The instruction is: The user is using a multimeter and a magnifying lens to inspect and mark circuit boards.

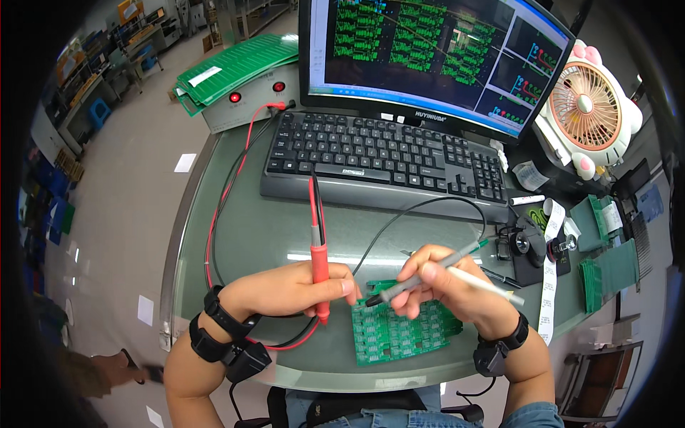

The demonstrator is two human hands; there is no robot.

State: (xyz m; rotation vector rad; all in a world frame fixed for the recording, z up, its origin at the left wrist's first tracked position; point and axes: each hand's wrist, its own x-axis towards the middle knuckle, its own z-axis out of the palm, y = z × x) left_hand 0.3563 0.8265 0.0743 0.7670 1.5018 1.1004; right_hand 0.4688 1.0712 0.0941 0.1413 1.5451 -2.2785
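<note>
My left hand [300, 289] is closed round a red test probe [320, 265], which stands nearly upright with its lower end beside the circuit board. A black lead runs up along the probe, and its far end is not clear. My right hand [464, 289] grips a grey pen [421, 279] with a dark tip pointing down to the left and a green end. A slim white stick [492, 288] also lies across that hand. Below both hands a green circuit board panel [382, 342] lies on the table, partly covered by my right hand.
A black keyboard [371, 160] and monitor [421, 50] stand behind my hands. At left, green boards [239, 64] lie on a grey box [250, 100] with red-ringed sockets. On the right are a mouse [529, 232], paper strip [548, 292], fan [585, 103] and more green boards [617, 271].
</note>
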